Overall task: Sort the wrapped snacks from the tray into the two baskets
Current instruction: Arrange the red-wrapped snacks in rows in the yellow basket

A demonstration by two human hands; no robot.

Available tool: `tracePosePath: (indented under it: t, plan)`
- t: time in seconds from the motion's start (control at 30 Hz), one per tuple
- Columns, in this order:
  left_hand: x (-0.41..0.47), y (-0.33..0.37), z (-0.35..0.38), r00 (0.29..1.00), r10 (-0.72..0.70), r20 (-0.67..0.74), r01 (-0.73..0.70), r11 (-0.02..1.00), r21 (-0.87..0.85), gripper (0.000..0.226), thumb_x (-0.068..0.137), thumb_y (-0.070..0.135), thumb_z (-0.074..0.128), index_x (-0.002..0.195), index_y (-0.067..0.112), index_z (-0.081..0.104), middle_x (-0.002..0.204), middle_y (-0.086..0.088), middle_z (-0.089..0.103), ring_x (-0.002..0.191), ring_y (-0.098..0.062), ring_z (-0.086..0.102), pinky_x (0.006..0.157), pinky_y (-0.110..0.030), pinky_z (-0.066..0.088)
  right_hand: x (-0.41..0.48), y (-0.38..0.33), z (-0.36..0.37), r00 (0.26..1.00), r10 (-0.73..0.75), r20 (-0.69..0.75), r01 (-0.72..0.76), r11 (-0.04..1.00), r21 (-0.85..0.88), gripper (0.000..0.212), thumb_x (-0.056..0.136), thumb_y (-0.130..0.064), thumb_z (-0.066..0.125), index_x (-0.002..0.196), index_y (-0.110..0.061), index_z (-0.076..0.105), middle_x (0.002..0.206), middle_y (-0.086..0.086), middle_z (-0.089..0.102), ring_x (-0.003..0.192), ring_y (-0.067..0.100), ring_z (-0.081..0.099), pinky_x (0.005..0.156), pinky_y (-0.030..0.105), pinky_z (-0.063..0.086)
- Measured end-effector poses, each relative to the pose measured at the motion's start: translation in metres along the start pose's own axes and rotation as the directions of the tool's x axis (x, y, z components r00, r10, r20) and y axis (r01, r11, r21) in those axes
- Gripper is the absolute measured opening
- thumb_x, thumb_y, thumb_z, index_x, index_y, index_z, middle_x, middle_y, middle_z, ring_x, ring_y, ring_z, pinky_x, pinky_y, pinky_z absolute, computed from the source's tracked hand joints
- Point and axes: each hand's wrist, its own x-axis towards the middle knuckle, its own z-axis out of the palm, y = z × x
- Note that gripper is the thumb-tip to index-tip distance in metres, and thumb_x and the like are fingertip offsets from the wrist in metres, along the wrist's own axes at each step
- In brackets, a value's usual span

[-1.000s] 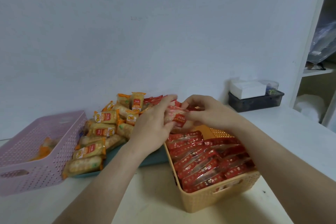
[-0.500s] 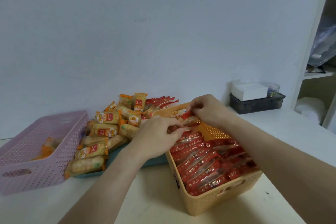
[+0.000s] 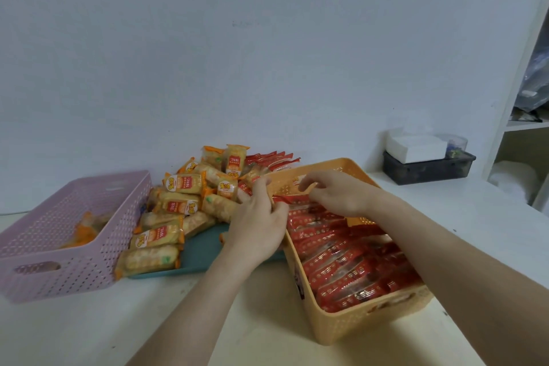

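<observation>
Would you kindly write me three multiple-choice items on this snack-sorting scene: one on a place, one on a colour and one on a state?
1. Where do most of the red-wrapped snacks lie?
A. on the shelf
B. in the orange basket
C. on the floor

2. What colour is the tray under the yellow-wrapped snacks?
A. teal
B. white
C. black

3. In what state is the pink basket?
A. heaped full
B. holding only a few snacks
C. upside down

Answers:
1 B: red packs fill that basket in rows.
2 A: the tray's bare corner shows teal.
3 B: its perforated inner walls show bare above one small orange-wrapped heap.
</observation>
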Motion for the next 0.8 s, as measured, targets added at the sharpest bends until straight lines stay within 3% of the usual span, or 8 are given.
tracePosePath:
  t: [0.07,0.2,0.3,0.43,0.53,0.6,0.7,0.8]
  plan:
    - [0.004,0.006,0.007,1.0,0.0,-0.016,-0.001,1.0,-0.023,0.045,0.095,0.042,0.039,0.138,0.037,0.025,0.094,0.003,0.063,0.107,-0.023,0.059,0.081,-0.044,0.054,-0.001,0.001,-0.001,0.999,0.042,0.017,-0.041,0.997,-0.061,0.035,0.1,-0.019,0.039,0.132,-0.02,0.053,0.137,0.006,0.053,0.12,0.021,0.052,0.094,0.029,0.041]
    - [0.008,0.022,0.015,0.998,0.043,0.05,-0.042,0.999,-0.02,0.041,0.101,0.032,0.039,0.141,0.028,0.029,0.087,-0.002,0.068,0.07,0.01,0.039,0.056,-0.012,0.039,-0.003,0.003,-0.006,0.988,0.155,-0.02,-0.156,0.967,-0.201,0.039,0.1,-0.023,0.034,0.137,-0.022,0.047,0.142,0.008,0.05,0.126,0.026,0.048,0.103,0.037,0.04]
    - [0.011,0.021,0.018,0.994,0.107,0.037,-0.104,0.993,-0.06,0.039,0.102,0.034,0.036,0.14,0.028,0.03,0.082,0.0,0.067,0.071,-0.005,0.057,0.06,-0.017,0.044,-0.01,-0.007,-0.008,0.98,0.168,-0.106,-0.193,0.929,-0.317,0.039,0.1,-0.028,0.032,0.137,-0.023,0.043,0.138,0.007,0.053,0.12,0.026,0.052,0.102,0.047,0.04]
    - [0.006,0.006,0.006,0.988,0.139,-0.06,-0.141,0.99,-0.027,0.031,0.102,0.041,0.034,0.13,0.029,0.04,0.076,0.007,0.061,0.08,-0.019,0.063,0.067,-0.039,0.047,-0.021,-0.054,-0.008,0.967,-0.003,-0.255,-0.086,0.937,-0.338,0.034,0.095,-0.021,0.04,0.127,-0.015,0.049,0.123,0.009,0.059,0.111,0.028,0.055,0.094,0.044,0.046]
    - [0.012,-0.028,-0.016,0.989,0.108,-0.104,-0.083,0.972,0.219,0.032,0.092,0.034,0.03,0.115,0.028,0.051,0.099,0.004,0.065,0.091,-0.021,0.059,0.074,-0.035,0.048,-0.024,-0.097,0.011,0.947,-0.108,-0.304,0.037,0.973,-0.23,0.034,0.09,-0.013,0.046,0.124,-0.012,0.05,0.119,0.011,0.059,0.11,0.03,0.054,0.089,0.04,0.046]
    - [0.014,-0.053,-0.036,0.995,0.092,-0.033,-0.063,0.858,0.51,0.048,0.078,0.039,0.014,0.106,0.027,0.051,0.115,0.002,0.062,0.103,-0.023,0.055,0.078,-0.035,0.044,-0.018,-0.116,0.037,0.944,-0.138,-0.3,0.103,0.986,-0.129,0.041,0.088,-0.014,0.046,0.129,-0.013,0.047,0.124,0.012,0.058,0.115,0.032,0.052,0.092,0.042,0.045]
    - [0.006,-0.088,-0.065,0.994,-0.029,-0.105,0.09,0.765,0.638,0.048,0.085,0.048,0.04,0.129,0.031,0.045,0.139,0.001,0.046,0.127,-0.028,0.039,0.097,-0.044,0.04,0.001,-0.12,0.087,0.975,-0.076,-0.207,0.076,0.997,-0.007,0.056,0.088,-0.018,0.047,0.143,-0.018,0.034,0.141,0.01,0.047,0.132,0.033,0.039,0.106,0.047,0.037]
    - [-0.006,-0.111,-0.078,0.976,-0.211,-0.055,0.197,0.742,0.641,0.071,0.089,0.052,0.05,0.148,0.031,0.017,0.158,-0.012,0.014,0.143,-0.04,0.014,0.11,-0.055,0.027,0.018,-0.105,0.123,0.994,0.101,-0.052,-0.102,0.994,-0.031,0.067,0.092,-0.024,0.047,0.15,-0.029,0.014,0.16,0.006,0.015,0.147,0.033,0.008,0.111,0.056,0.023]
